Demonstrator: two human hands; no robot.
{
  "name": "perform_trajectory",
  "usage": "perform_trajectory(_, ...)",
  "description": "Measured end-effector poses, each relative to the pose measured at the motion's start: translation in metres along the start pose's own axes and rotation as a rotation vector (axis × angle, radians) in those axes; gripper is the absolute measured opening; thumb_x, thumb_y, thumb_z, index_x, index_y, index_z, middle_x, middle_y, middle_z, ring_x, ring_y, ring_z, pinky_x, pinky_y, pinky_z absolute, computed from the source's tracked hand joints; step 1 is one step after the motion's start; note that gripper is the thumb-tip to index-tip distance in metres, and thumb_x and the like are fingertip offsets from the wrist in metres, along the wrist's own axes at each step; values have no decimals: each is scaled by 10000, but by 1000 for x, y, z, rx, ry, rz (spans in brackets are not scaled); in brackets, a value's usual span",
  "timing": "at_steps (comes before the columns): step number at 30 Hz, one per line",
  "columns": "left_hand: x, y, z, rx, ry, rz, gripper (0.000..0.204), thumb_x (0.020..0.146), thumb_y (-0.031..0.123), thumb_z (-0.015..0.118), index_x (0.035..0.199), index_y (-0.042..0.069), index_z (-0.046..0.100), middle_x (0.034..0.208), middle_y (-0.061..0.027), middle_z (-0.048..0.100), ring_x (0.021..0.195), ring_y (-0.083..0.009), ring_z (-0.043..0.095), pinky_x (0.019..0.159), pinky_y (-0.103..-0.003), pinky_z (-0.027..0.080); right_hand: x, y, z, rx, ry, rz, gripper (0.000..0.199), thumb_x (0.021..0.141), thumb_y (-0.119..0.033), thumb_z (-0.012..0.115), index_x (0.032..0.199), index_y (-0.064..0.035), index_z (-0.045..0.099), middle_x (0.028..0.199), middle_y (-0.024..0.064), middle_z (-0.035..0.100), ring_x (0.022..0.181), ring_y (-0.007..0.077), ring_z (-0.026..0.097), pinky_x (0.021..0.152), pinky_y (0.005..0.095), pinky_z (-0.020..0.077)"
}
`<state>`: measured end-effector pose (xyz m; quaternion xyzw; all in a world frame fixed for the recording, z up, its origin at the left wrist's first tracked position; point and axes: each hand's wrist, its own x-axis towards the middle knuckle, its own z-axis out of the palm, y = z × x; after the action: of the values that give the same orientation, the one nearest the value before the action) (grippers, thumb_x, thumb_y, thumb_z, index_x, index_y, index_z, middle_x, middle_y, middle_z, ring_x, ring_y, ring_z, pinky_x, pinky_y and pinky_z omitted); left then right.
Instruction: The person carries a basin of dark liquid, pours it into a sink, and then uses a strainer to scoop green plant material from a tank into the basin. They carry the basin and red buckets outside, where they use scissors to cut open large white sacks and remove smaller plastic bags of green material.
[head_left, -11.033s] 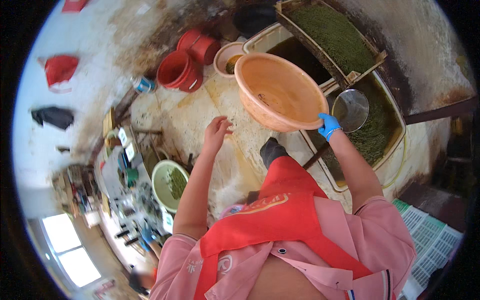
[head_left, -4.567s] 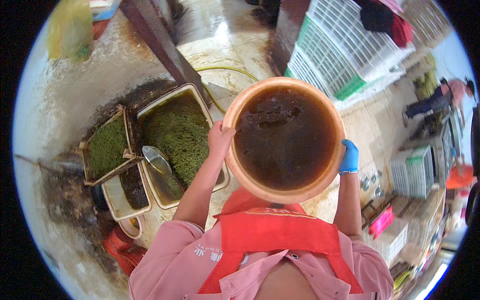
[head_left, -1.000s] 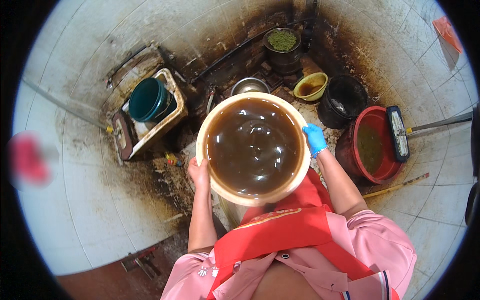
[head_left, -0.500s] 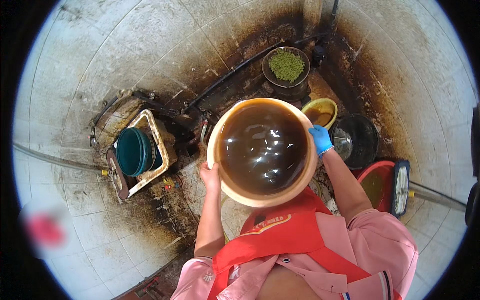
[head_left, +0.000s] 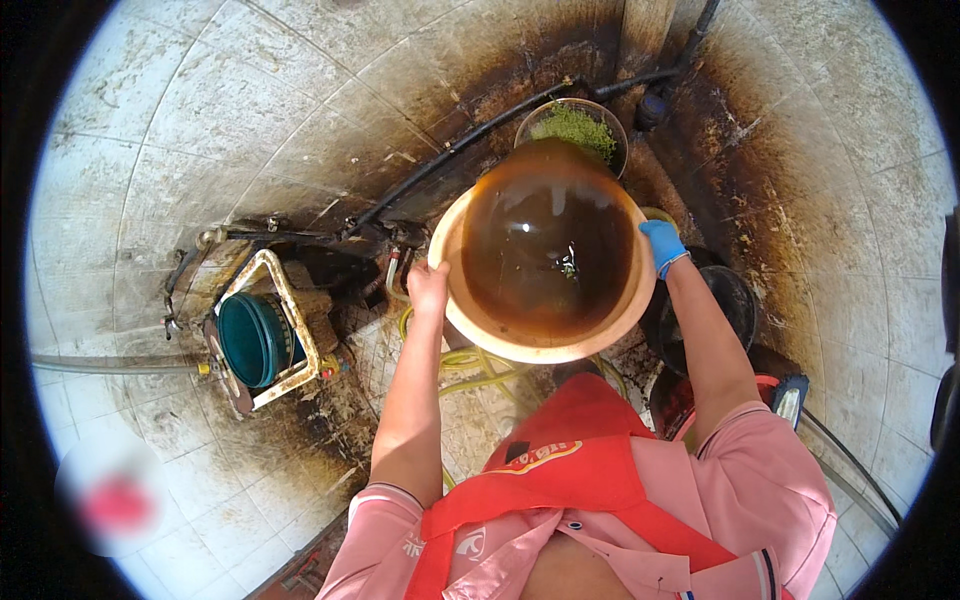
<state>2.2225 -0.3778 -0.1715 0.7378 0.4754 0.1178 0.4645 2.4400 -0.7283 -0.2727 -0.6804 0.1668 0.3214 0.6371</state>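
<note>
- left hand (head_left: 428, 290): bare, fingers closed round the left rim of the wide orange basin (head_left: 540, 350); the undersides of the fingers were hidden.
- right hand (head_left: 662, 247): in a blue glove, closed on the right rim of the same basin, nearly opposite the left.
- the basin was held up off the tiled floor (head_left: 470, 425), in front of the red apron (head_left: 580, 435), tipped away from the wearer.
- brown liquid (head_left: 545, 240) filled much of it, gathered toward the far side, with bright glints on top; its far edge covered the far rim. whether any had run over could not be told.
- beyond that rim, near the far corner of the floor, was a round bowl (head_left: 621, 140) of green plant bits, partly hidden by the liquid.
- along the floor's right edge: a black bucket (head_left: 735, 310), partly behind the right forearm; nearer the wearer a red tub (head_left: 683, 408), with a brush head (head_left: 790, 398) at its side.
- along the left edge: a teal bucket (head_left: 250, 340), tilted, inside a stained white frame (head_left: 302, 335).
- yellow hose (head_left: 475, 382) lay looped on the floor below the basin.
- a black pipe (head_left: 440, 160) ran along the stained tiled wall (head_left: 300, 80).
</note>
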Motion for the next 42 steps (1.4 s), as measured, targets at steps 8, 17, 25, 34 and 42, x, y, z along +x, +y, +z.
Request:
perform_trajectory(8, 41, 49, 17, 73, -110, -88, 225, 678, 160, 612, 694, -64, 592, 633, -104, 589, 553, -156, 536, 540, -292, 428, 28, -6, -15, 44, -65, 169, 308, 798, -204, 520, 926, 73, 555, 853, 153, 579, 715, 245, 552, 646, 371, 443)
perform_trajectory(17, 93, 156, 15, -40, -372, -188, 307, 772, 200, 526, 824, -102, 551, 692, -127, 586, 557, -196, 544, 465, -303, 435, 20, -19, -11, 170, -262, 393, 320, 812, -198, 496, 996, 63, 524, 941, 166, 579, 803, 255, 570, 709, 373, 466)
perform_trajectory(25, 102, 281, 43, 62, -358, -55, 227, 784, 216, 515, 628, 52, 531, 428, 18, 423, 345, -75, 396, 344, -224, 349, -15, -42, 25, 518, -363, 552, 270, 830, -162, 440, 1013, 30, 487, 941, 152, 577, 810, 227, 579, 681, 346, 493)
perform_trajectory(34, 86, 360, 57, 158, -392, 241, 297, 703, 293, 581, 530, 64, 505, 413, 19, 369, 346, -80, 327, 363, -228, 293, -32, -8, 89, 1034, -572, 619, 294, 806, -145, 443, 1033, 40, 470, 987, 181, 547, 850, 265, 563, 766, 367, 468)
perform_trajectory(42, 93, 274, -26, 188, -325, 96, 307, 738, 191, 533, 925, -52, 549, 721, -81, 578, 556, -141, 546, 477, -259, 433, -27, -6, 99, 779, -513, 358, 359, 814, -184, 449, 1079, 59, 461, 1037, 178, 537, 931, 283, 536, 860, 384, 417)
